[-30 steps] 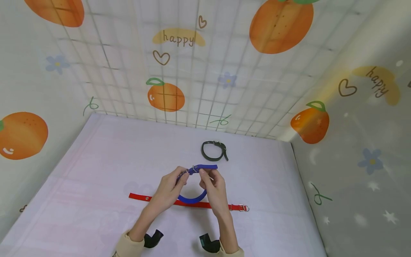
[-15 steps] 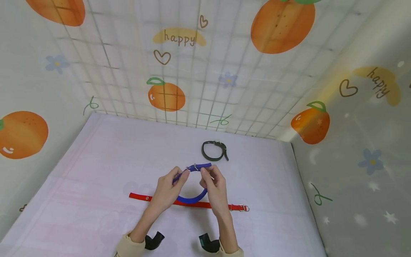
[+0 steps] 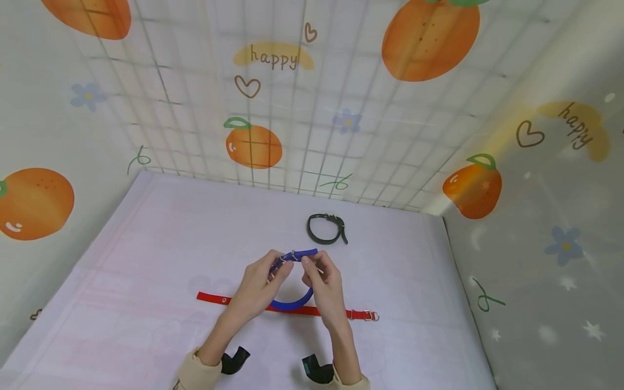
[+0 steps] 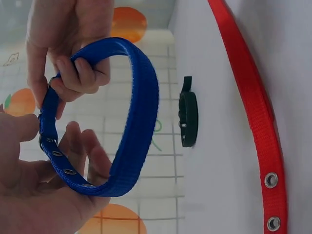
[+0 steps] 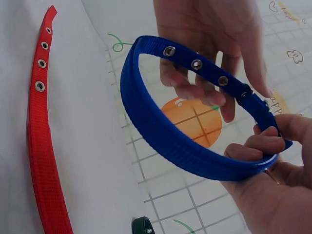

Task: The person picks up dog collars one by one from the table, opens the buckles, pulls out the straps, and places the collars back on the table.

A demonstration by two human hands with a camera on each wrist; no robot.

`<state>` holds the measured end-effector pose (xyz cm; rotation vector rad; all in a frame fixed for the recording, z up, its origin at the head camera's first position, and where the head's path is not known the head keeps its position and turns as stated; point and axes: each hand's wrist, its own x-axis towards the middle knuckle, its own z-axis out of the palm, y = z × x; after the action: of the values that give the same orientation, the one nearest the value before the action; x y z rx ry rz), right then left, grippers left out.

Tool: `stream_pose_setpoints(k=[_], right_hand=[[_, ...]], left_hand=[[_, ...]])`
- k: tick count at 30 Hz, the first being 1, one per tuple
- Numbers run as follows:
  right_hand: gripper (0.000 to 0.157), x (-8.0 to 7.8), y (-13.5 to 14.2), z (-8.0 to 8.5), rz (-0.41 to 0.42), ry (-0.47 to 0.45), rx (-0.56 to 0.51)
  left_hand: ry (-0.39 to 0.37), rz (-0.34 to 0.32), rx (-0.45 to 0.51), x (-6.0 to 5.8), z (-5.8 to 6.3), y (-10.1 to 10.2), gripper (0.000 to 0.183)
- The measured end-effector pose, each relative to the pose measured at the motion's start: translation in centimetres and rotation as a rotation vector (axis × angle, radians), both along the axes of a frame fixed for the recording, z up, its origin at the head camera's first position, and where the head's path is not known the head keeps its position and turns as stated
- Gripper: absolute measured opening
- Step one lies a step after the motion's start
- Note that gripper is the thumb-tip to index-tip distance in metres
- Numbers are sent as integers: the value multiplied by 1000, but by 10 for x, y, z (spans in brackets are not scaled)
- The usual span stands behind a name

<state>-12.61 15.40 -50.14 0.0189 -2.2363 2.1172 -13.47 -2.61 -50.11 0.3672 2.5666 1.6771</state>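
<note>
Both hands hold a blue collar [image 3: 292, 305] bent into a loop above the table. My left hand [image 3: 258, 284] pinches its left side, the thumb at the metal buckle [image 4: 47, 140] and the fingers behind the strap. Opposite, my right hand [image 3: 325, 284] pinches the strap just past the buckle, its fingers curled through the loop in the right wrist view. The collar's free end points up and right between the hands. Metal eyelets [image 5: 196, 64] line the strap by the left hand. Beneath lies a red collar [image 3: 210, 297], stretched flat and partly hidden by the arms.
A dark green collar [image 3: 312, 238], buckled into a loop, lies farther back on the white-covered table [image 3: 146, 244]. Black elbow-shaped pieces [image 3: 318, 370] sit by both cuffs. Printed curtains [image 3: 195, 135] with oranges close off the back and sides.
The blue collar's free end has shifted left and slightly up. My left hand's fingers and thumb have moved a little about the buckle; my right hand keeps nearly the same spot.
</note>
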Motion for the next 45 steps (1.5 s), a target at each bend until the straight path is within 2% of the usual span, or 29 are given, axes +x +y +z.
stream_pose_setpoints(k=[5, 10, 16, 22, 27, 30, 34, 39, 45], right_hand=[[19, 0, 0, -1, 6, 11, -5], [18, 0, -1, -1, 5, 12, 6], [19, -1, -2, 0, -18, 5, 9], [19, 1, -3, 3, -38, 9, -6], [20, 0, -2, 2, -39, 3, -5], [19, -1, -2, 1, -37, -3, 0], [20, -1, -2, 0, -29, -8, -7], [20, 0, -3, -1, -26, -8, -6], [21, 1, -3, 0, -29, -13, 5]], left_hand=[[18, 0, 23, -1, 1, -1, 20], [18, 17, 25, -2, -3, -2, 22], [-14, 71, 29, -1, -4, -1, 30], [-85, 130, 7, 1, -3, -1, 45], [-81, 85, -1, 0, -3, -2, 36], [-43, 47, 1, -2, -2, -3, 27], [13, 18, 9, -3, 0, -2, 24], [46, 1, 15, -2, 2, 0, 20], [47, 11, 18, -1, 2, 0, 18]])
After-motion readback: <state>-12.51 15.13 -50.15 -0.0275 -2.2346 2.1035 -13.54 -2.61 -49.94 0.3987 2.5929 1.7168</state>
